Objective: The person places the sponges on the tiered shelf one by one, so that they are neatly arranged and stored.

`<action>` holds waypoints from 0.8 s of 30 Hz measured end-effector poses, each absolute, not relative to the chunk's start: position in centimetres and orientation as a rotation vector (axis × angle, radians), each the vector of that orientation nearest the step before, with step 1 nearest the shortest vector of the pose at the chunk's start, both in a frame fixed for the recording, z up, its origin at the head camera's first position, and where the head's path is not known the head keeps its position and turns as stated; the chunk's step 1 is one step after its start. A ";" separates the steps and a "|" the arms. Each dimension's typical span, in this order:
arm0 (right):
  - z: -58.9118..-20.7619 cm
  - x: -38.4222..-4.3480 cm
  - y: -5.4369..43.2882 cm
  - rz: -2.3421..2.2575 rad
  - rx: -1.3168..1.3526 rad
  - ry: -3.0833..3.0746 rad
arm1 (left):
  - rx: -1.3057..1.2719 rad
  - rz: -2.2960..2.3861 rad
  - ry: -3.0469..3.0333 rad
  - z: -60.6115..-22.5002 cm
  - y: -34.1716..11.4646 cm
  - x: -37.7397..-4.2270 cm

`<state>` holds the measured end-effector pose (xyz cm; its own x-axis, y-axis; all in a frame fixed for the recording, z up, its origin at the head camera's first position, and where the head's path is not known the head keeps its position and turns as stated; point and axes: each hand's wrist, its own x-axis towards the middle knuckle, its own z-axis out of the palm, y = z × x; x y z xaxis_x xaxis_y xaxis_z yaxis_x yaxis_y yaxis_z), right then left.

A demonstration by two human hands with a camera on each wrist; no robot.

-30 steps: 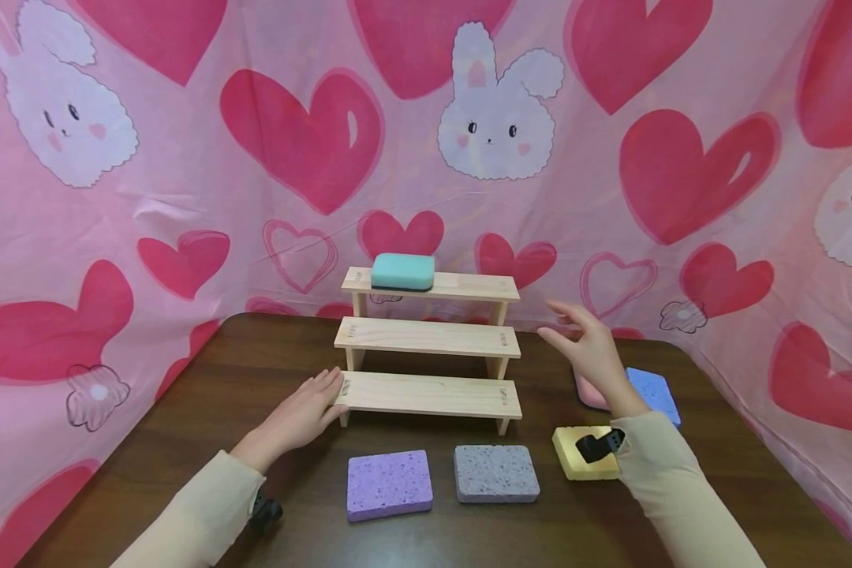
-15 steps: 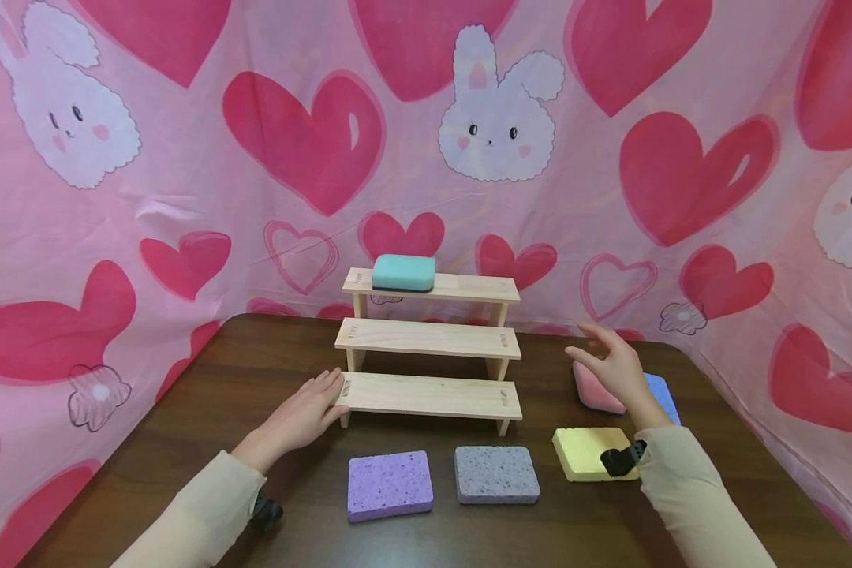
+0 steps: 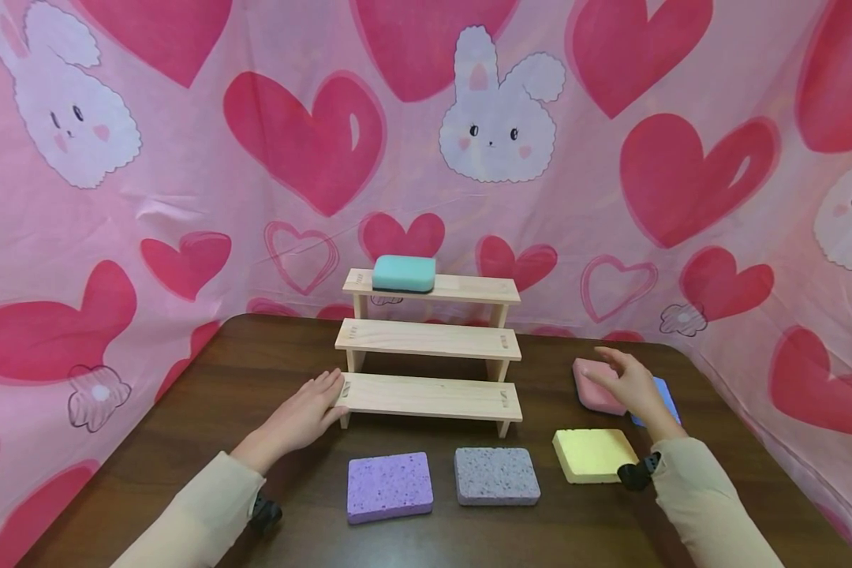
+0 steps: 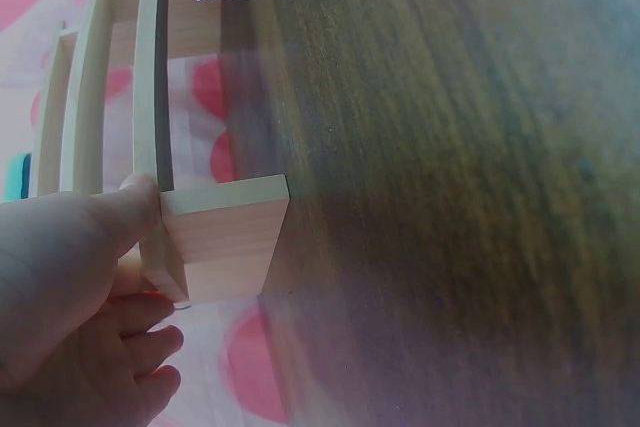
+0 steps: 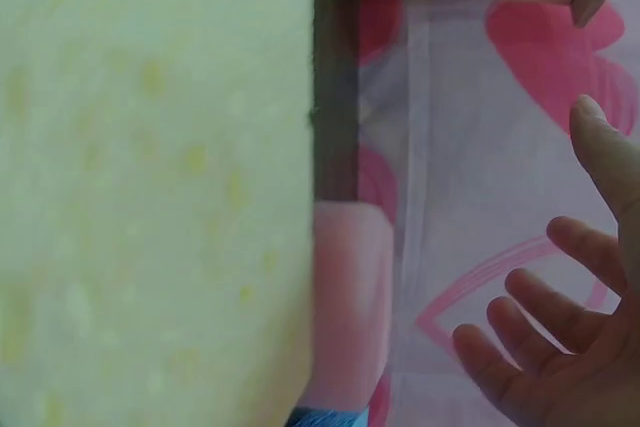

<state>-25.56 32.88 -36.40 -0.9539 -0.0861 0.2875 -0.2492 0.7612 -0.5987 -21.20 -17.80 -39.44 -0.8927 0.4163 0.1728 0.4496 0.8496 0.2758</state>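
Beyond the purple sponge (image 3: 390,487) and grey sponge (image 3: 497,476), the left hand (image 3: 298,410) pinches the front left corner of the wooden rack (image 3: 429,395). Farther right, the right hand (image 3: 632,386) hovers empty, fingers apart, by the pink sponge (image 3: 596,391); best lowered squarely, without nudging the blue sponge (image 3: 665,397).

Blue sponge (image 3: 668,399) partly hidden, sleeves (image 3: 713,501) cropped
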 end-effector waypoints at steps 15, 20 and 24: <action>-39.1 -26.2 34.9 0.773 0.244 -2.906 | -0.697 -0.468 -2.899 -39.6 -17.8 -21.2; -39.5 -26.1 35.0 0.696 0.253 -2.904 | -0.719 -0.458 -2.873 -39.6 -17.9 -21.2; -39.5 -26.0 34.9 0.666 0.223 -2.932 | -0.725 -0.457 -2.874 -39.6 -17.9 -21.3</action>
<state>-26.03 34.91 -39.54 -0.9810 -0.1156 0.1558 -0.1716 0.8919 -0.4185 -21.28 -17.90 -39.64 -0.8738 0.4391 0.2091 0.4823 0.8377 0.2562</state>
